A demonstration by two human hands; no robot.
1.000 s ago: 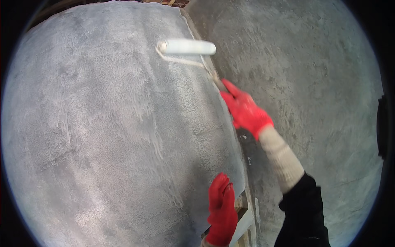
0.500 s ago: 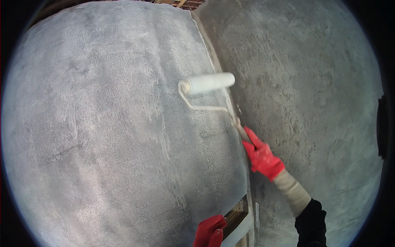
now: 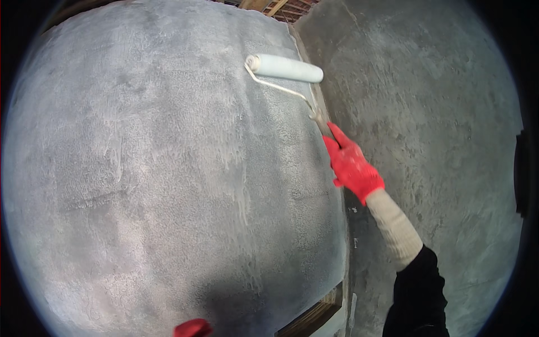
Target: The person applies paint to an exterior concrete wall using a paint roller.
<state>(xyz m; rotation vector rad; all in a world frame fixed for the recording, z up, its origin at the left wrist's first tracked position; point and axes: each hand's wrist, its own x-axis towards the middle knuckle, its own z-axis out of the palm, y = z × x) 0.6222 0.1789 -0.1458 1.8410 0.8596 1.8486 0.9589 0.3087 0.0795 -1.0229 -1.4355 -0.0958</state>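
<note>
My right hand point(image 3: 355, 164), in a red glove with a cream knitted cuff, is closed around the handle of a paint roller point(image 3: 287, 68). The white roller sleeve lies against the wall point(image 3: 185, 168), close to the inside corner, tilted slightly down to the right. Its bent wire frame point(image 3: 281, 90) runs down to the handle. At the lower edge, only a small part of my left hand point(image 3: 192, 328) shows, also red-gloved. The fingers of that hand are mostly cut off, so their hold is hidden.
A darker grey wall point(image 3: 426, 135) meets the coated one at the corner seam point(image 3: 331, 151). Low down beside the corner is an opening with a wooden frame point(image 3: 314, 312). Wooden beams and reddish roofing point(image 3: 281, 8) show above the walls.
The roller has moved up along the wall with my right hand, and its tilt has changed. My left hand has shifted left and lower, mostly out of the picture.
</note>
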